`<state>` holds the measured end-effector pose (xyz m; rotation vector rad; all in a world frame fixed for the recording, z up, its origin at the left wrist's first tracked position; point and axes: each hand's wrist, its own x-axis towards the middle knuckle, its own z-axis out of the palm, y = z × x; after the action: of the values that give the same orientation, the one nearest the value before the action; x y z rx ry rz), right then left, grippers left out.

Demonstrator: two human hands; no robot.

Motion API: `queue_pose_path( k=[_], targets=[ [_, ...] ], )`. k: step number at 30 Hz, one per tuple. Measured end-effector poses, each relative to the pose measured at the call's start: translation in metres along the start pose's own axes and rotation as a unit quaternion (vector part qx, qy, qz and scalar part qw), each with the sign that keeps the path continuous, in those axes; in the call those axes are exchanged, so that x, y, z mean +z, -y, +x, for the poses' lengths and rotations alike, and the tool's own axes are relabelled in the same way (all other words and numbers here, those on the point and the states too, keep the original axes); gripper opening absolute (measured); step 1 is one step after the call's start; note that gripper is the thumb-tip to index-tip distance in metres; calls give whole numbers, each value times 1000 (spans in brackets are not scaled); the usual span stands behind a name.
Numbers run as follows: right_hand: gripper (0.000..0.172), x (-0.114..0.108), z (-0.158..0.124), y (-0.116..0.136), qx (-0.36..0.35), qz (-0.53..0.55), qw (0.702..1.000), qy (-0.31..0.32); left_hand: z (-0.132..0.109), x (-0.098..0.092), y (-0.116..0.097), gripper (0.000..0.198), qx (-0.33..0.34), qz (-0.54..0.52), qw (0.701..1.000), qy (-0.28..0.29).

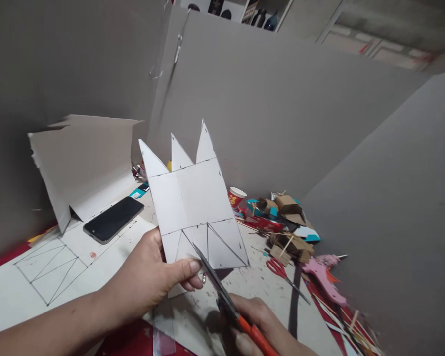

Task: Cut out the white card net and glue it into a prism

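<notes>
A white piece of cardboard (pixel 207 195) is held up in front of me, with three pointed tabs along its top and dark pen lines drawn across it. My left hand (pixel 166 264) grips its lower left edge, thumb on the front and fingers behind. My right hand (pixel 259 321) is closed round the orange handles of a pair of scissors (pixel 222 291). The dark blades reach up to the card's lower part, near a drawn triangle line. Whether the blades are parted is hard to make out. My right hand's lower part runs out of view.
A black phone (pixel 114 219) lies on a lined white sheet (pixel 7 291) at left, by a folded white board (pixel 85 168). At right are a red cup (pixel 236 197), cardboard scraps (pixel 291 210), red-handled scissors (pixel 277 267) and a pink glue gun (pixel 324 277). Grey walls (pixel 282 109) stand behind.
</notes>
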<state>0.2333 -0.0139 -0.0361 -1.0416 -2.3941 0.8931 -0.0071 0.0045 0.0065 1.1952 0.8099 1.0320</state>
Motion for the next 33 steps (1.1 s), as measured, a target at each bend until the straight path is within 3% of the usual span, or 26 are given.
queue_pose_path(
  k=[5, 17, 22, 25, 30, 33],
  targets=[
    [42, 2, 5, 0, -10, 73, 996, 54, 1, -1, 2, 4, -5, -1, 1000, 1],
    [37, 7, 4, -5, -1, 101, 994, 33, 0, -1, -2, 3, 1, 6, 1000, -2],
    [40, 4, 7, -7, 12, 130, 990, 51, -1, -4, -8, 22, 57, -19, 998, -36],
    [44, 1, 5, 0, 24, 117, 991, 58, -1, -6, -9, 24, 60, -23, 997, -34],
    [44, -1, -1, 9, 45, 32, 998, -15, 0, -5, -7, 23, 68, -29, 997, 1],
    [45, 0, 1, 5, 13, 50, 999, 16, 1, -5, -5, 24, 65, -32, 997, 6]
  ],
)
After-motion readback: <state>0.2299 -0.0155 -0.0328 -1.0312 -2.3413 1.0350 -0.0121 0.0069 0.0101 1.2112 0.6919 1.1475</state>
